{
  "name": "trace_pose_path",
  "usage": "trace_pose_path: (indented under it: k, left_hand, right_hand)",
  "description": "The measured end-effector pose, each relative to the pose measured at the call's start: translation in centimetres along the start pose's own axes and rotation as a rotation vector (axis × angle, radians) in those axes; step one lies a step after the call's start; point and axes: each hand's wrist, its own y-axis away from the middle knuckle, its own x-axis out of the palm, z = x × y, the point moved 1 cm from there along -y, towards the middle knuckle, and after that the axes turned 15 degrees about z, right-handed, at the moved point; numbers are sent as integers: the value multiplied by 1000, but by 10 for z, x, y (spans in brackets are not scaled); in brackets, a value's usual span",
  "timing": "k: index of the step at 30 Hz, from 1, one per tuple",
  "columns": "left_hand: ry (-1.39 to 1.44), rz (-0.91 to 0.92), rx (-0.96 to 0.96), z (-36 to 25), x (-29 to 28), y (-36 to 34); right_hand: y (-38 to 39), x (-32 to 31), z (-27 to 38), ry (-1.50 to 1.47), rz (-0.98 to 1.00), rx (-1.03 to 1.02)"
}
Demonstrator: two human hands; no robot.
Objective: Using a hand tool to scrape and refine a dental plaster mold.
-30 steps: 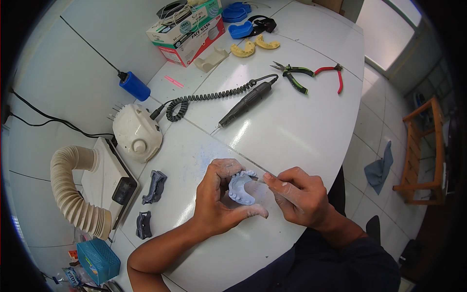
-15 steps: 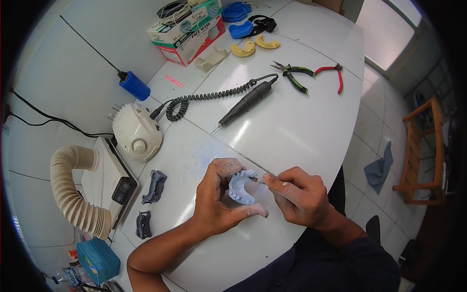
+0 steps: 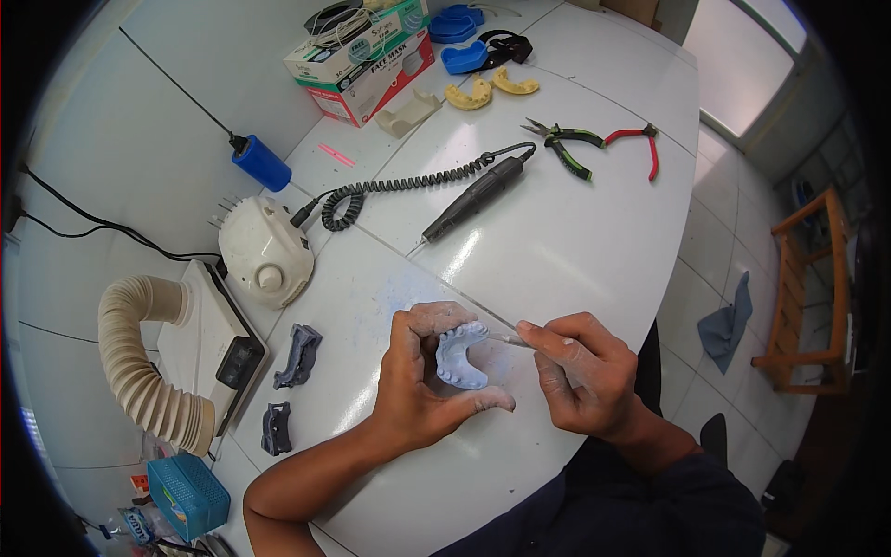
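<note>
A pale blue dental cast point(image 3: 452, 356), horseshoe-shaped with a row of teeth, rests in my left hand point(image 3: 406, 381). The fingers curl round its far and left side, while the thumb reaches along its near side. In my right hand point(image 3: 594, 376) is a slim metal carving tool point(image 3: 508, 340), pinched between thumb and fingers. Its thin end points left and meets the cast near the teeth at the far right; whether it touches cannot be told. Pale powder coats both hands. Left of them lie two dark grey, arch-shaped blocks point(image 3: 298, 356) on the table.
Beyond my hands lies a black rotary handpiece point(image 3: 475, 199), its coiled cord joined to a white control unit point(image 3: 269, 255). A ribbed hose point(image 3: 130, 371) stands at the left. Farther off are pliers point(image 3: 568, 148), red-handled cutters point(image 3: 640, 139), yellow casts point(image 3: 469, 94) and mask boxes point(image 3: 371, 79).
My right hand has drawn a little to the right, and more of the tool's thin metal end shows. The left hand and the cast have stayed nearly in place.
</note>
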Motion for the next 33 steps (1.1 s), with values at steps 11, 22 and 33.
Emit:
trace_pose_path:
  k: [11,22,33]
  left_hand:
    - [85,140,-271,-18,-4,-4]
    - [217,90,-245,-24,-4,-5]
    - [144,-6,-294,-16,-5,-2]
  right_hand:
    - [1,3,3,-4,22,4]
    - [3,7,2,-10,98,-60]
    - [2,5,5,19,159,-12]
